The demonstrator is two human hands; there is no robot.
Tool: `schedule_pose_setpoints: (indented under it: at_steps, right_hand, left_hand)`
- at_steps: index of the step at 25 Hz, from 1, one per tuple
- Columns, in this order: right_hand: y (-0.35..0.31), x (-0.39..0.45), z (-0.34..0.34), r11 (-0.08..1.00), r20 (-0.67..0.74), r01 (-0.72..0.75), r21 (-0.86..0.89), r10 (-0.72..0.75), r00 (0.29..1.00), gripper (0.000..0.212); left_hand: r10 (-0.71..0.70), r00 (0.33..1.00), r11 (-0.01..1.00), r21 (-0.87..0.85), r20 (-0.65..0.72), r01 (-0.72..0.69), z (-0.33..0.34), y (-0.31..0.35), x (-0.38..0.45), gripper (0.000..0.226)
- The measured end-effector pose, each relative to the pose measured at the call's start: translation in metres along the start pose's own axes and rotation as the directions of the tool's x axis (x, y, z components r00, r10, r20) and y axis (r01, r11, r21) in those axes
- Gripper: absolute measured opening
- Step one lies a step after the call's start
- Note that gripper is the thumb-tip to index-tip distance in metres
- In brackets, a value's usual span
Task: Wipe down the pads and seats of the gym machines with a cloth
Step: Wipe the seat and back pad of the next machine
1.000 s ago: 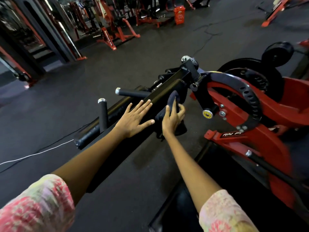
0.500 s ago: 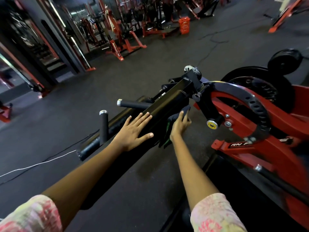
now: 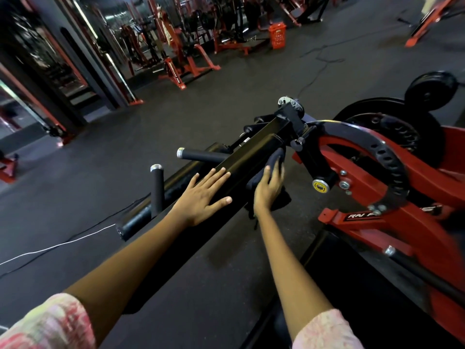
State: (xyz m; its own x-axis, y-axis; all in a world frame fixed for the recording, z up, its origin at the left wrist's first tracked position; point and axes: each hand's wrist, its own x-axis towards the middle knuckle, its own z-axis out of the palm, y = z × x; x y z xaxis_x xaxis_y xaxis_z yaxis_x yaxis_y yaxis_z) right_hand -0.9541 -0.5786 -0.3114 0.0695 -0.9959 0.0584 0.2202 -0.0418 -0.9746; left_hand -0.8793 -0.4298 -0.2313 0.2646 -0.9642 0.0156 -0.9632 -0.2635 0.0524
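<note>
Left hand (image 3: pixel 203 195) lay flat, fingers spread, on the pad (image 3: pixel 241 159). Right hand (image 3: pixel 268 191) pressed the cloth (image 3: pixel 274 159) against the pad's 3 o'clock side. Wiping looked midway; remaining machines (image 3: pixel 181 69) at 12 o'clock probably untouched.

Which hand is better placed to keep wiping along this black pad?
Right. The right hand already presses the dark cloth against the side of the black pad, while the left hand lies flat and empty on top, bracing.
</note>
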Motion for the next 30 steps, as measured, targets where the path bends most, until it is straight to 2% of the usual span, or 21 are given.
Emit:
schedule_pose_setpoints:
  at_steps: [2,3,4,6,7,8,9,11,13,14,16,17,18,21,23,25,28,29,30]
  right_hand:
    - [0.015,-0.038,-0.003,0.983,0.097,0.173,-0.069,-0.166,0.981,0.042]
    - [0.019,-0.036,-0.005,0.98,0.124,0.193,-0.052,-0.186,0.975,0.042]
    - [0.019,-0.022,-0.005,0.988,0.109,0.151,-0.015,-0.149,0.983,0.041]
    - [0.009,0.015,-0.003,0.996,0.03,-0.074,0.052,0.073,0.997,0.04]
    - [0.002,0.022,-0.002,0.993,-0.011,-0.112,0.042,0.113,0.994,0.04]
    - [-0.002,0.015,0.0,0.998,-0.024,-0.056,0.025,0.057,0.998,0.04]
    - [-0.003,-0.003,0.002,0.998,-0.012,0.06,-0.002,-0.06,0.998,0.039]
    - [0.007,-0.056,0.004,0.954,0.068,0.283,-0.099,-0.277,0.958,0.04]
    - [0.017,-0.07,-0.002,0.918,0.134,0.375,-0.129,-0.359,0.924,0.041]
    - [0.018,-0.056,-0.001,0.931,0.126,0.348,-0.109,-0.335,0.934,0.041]
    - [0.009,-0.017,0.001,0.995,0.041,0.091,-0.042,-0.089,0.995,0.039]
    - [0.004,-0.005,0.002,1.0,0.001,-0.012,-0.026,0.012,1.0,0.039]
    - [0.0,-0.006,0.004,0.999,-0.02,-0.034,-0.029,0.034,0.999,0.038]
    - [0.0,-0.071,0.007,0.97,0.011,0.207,-0.125,-0.207,0.978,0.036]
    - [0.009,-0.105,0.003,0.949,0.089,0.287,-0.134,-0.277,0.957,0.037]
    - [0.009,-0.082,0.004,0.96,0.087,0.26,-0.1,-0.252,0.964,0.039]
    - [-0.009,-0.045,0.007,0.999,-0.018,-0.002,-0.033,0.001,1.0,0.037]
    - [-0.012,-0.055,0.008,0.998,-0.035,0.019,-0.055,-0.021,0.999,0.036]
    - [-0.009,-0.075,0.01,0.989,-0.032,0.1,-0.106,-0.104,0.994,0.036]
  left_hand:
    - [-0.003,1.0,1.0,-0.014,-0.001,0.003,0.0,-0.001,0.0,0.093]
    - [-0.002,1.0,1.0,-0.016,0.001,0.002,0.0,-0.001,0.0,0.093]
    - [0.0,1.0,1.0,-0.015,0.003,0.0,-0.001,-0.001,-0.001,0.093]
    - [0.002,1.0,1.0,-0.01,0.002,-0.002,-0.001,0.0,-0.002,0.094]
    - [0.001,1.0,1.0,-0.009,0.001,-0.001,-0.001,0.001,-0.002,0.094]
    - [0.001,1.0,1.0,-0.013,-0.005,-0.001,-0.001,0.001,-0.002,0.095]
    - [0.002,1.0,1.0,-0.021,-0.013,-0.002,-0.001,0.001,-0.002,0.095]
    - [0.004,1.0,0.999,-0.04,-0.02,-0.005,-0.002,0.0,-0.001,0.095]
    - [0.002,1.0,0.999,-0.038,-0.018,-0.002,-0.002,0.001,-0.002,0.091]
    - [-0.001,1.0,1.0,-0.028,-0.024,0.001,-0.002,0.002,-0.003,0.087]
    - [-0.004,0.999,1.0,-0.018,-0.034,0.003,-0.001,0.003,-0.003,0.08]
    - [-0.004,0.999,1.0,-0.021,-0.038,0.003,-0.001,0.002,-0.004,0.079]
    - [-0.004,0.999,1.0,-0.022,-0.04,0.003,0.0,0.002,-0.004,0.079]
    - [-0.005,0.999,1.0,-0.023,-0.048,0.004,0.0,0.001,-0.004,0.08]
    - [-0.002,0.997,0.999,-0.032,-0.078,0.0,-0.001,0.002,-0.006,0.08]
    - [0.0,0.994,1.0,-0.027,-0.113,-0.003,-0.001,0.003,-0.01,0.081]
    - [0.018,0.998,1.0,-0.013,-0.055,-0.019,-0.003,0.003,-0.02,0.085]
    - [0.027,0.999,1.0,-0.011,-0.027,-0.027,-0.004,0.001,-0.026,0.086]
    - [0.035,0.999,0.999,-0.015,0.0,-0.035,-0.004,-0.001,-0.035,0.089]
